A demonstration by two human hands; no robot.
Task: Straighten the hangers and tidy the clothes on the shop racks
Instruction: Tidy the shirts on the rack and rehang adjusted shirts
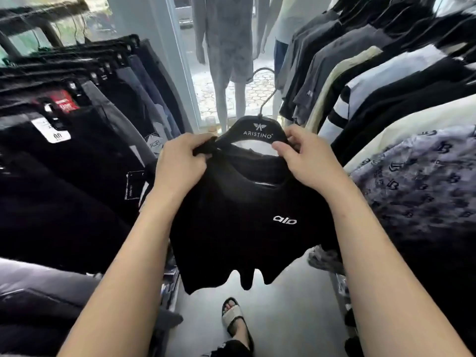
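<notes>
Both the left hand [180, 163] and the right hand [307, 161] hold a black T-shirt [244, 228] on its hanger [257, 131] in the aisle, between hanging trousers [77, 176] and hanging shirts [386, 81]. Left fingers [203, 150] pinch bunched shoulder fabric. Right fingers [280, 146] curl round the hanger's arm, likely to seat the shirt squarely.

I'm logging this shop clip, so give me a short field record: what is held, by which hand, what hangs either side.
held: black T-shirt on a black hanger marked ARISTINO
hook: free, on no rail
left hand: grips the shirt's shoulder at the hanger's end
right hand: pinches the hanger's other arm
left side: dark trousers on clip hangers
right side: row of hung shirts
behind: mannequins at the glass
</notes>
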